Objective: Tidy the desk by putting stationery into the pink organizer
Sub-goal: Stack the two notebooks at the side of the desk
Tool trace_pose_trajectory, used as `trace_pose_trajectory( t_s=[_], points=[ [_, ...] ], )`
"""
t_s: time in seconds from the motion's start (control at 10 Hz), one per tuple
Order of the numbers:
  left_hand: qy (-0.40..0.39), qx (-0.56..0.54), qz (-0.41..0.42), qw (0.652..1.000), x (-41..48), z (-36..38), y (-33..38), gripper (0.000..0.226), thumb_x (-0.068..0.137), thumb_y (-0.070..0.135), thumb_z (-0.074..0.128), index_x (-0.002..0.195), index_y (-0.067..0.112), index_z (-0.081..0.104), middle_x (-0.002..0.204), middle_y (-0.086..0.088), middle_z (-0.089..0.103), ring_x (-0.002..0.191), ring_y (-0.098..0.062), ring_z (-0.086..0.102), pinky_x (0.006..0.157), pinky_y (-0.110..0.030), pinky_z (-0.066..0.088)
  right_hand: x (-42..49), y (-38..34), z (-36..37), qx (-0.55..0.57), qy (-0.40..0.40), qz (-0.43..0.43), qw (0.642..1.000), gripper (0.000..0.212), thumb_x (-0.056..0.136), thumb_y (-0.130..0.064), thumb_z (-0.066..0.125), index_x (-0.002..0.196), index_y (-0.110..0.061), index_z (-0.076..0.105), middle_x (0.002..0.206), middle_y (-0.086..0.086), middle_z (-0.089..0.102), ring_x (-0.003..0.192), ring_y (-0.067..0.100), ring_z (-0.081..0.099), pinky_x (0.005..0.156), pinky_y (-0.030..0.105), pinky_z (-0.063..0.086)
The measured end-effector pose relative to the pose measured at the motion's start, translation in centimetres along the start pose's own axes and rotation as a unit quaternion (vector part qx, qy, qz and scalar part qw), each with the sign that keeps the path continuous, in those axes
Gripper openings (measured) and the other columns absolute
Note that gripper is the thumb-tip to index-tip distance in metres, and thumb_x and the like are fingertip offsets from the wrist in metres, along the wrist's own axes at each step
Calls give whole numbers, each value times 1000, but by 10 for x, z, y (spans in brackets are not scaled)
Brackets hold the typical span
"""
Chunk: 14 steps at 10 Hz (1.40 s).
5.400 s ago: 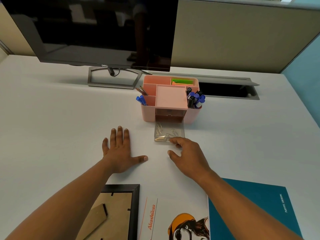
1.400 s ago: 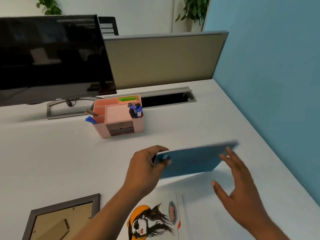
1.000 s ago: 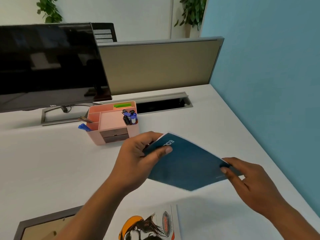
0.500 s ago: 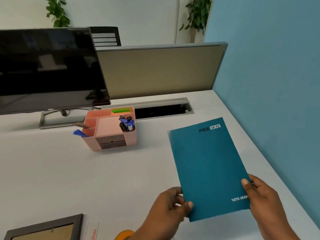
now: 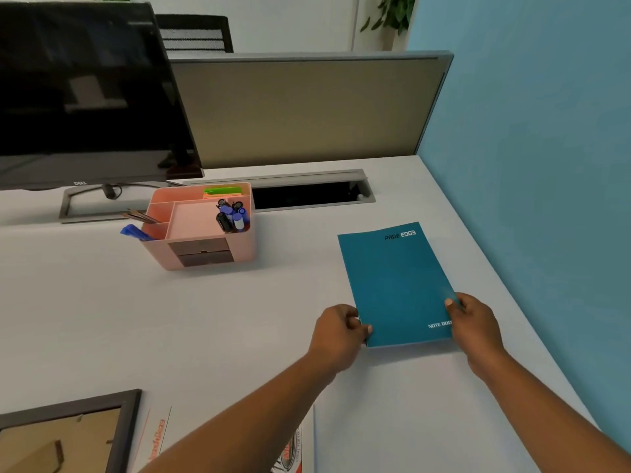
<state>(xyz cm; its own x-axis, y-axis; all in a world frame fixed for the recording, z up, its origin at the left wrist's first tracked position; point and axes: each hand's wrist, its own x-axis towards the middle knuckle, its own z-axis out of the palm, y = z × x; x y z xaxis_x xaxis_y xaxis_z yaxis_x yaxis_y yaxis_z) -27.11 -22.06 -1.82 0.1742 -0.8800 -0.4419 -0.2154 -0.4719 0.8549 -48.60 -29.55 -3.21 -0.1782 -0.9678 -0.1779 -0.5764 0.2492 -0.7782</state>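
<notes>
Head view, notebook: the teal notebook (image 5: 392, 285) lies face up on the white surface (image 5: 170, 319), to the right of the pink organizer (image 5: 244, 249) and well apart from it, its far edge towards the cable hatch (image 5: 307, 194)
Left hand: the left hand (image 5: 338, 332) pinches the near left corner, thumb on the cover, fingers curled at the edge
Right hand: the right hand (image 5: 474, 326) grasps the near right edge, thumb on top beside the printed words
Organizer: both front drawers (image 5: 201, 252) are closed; pens (image 5: 232, 216) stand in the right compartment, blue markers (image 5: 135, 232) lean out on the left, green sticky notes (image 5: 222, 191) sit at the back
What changed: a few seconds ago a drawer stood pulled out with paper clips in it and the notebook lay at the near edge; since then the drawer has been shut and the notebook picked up, turned and brought down further forward
Meaning for the task: the small stationery seems stowed; the notebook looks too large for any compartment, so I judge it is being squared up beside the organizer, with only letting go left
Left over: a picture frame (image 5: 68, 404) and a printed sheet (image 5: 153, 438) lie at the near edge
</notes>
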Motion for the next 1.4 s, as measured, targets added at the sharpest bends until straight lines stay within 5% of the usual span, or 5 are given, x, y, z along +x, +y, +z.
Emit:
trace_pose_trajectory(
  t_s=[0.1, 0.3, 0.6, 0.8, 1.4],
  points=[
    [1, 59, 39, 998, 8, 10, -3, 36, 87, 13, 68, 120, 18, 56, 104, 6, 64, 90, -12, 63, 80, -21, 53, 11, 8, 3, -33, 15, -9, 999, 21, 98, -22, 50, 109, -9, 63, 103, 15, 68, 89, 31, 61, 79, 41, 49],
    [14, 218, 137, 966, 1, 23, -23, 53, 85, 17, 69, 134, 22, 50, 130, 11, 45, 110, -9, 53, 98, -21, 44, 7, 35, 6, -193, 20, -124, 973, 57, 91, -42, 60, 138, -13, 49, 140, 10, 52, 129, 33, 44, 103, 50, 38],
    [0, 281, 179, 943, -3, 28, -32, 66, 87, 41, 63, 143, 21, 37, 145, 9, 30, 131, -11, 32, 111, -23, 26, 0, 43, 12, -358, -3, -189, 914, 102, 70, -89, 20, 150, -26, 26, 160, 3, 20, 147, 22, 17, 114, 46, 19],
    [-41, 296, 198, 933, -1, 20, -42, 83, 81, 59, 62, 148, 25, 26, 154, 10, 17, 140, -11, 19, 117, -29, 20, -1, 42, 14, -375, -3, -191, 907, 106, 68, -92, 19, 151, -26, 22, 160, 4, 18, 147, 24, 17, 115, 46, 19],
    [-56, 302, 177, 935, 1, 21, -41, 88, 82, 53, 66, 150, 25, 19, 157, 9, 11, 142, -13, 14, 119, -32, 17, 1, 44, 15, -375, -1, -191, 907, 104, 70, -91, 19, 151, -27, 21, 161, 3, 17, 147, 24, 17, 115, 47, 20]
  ],
)
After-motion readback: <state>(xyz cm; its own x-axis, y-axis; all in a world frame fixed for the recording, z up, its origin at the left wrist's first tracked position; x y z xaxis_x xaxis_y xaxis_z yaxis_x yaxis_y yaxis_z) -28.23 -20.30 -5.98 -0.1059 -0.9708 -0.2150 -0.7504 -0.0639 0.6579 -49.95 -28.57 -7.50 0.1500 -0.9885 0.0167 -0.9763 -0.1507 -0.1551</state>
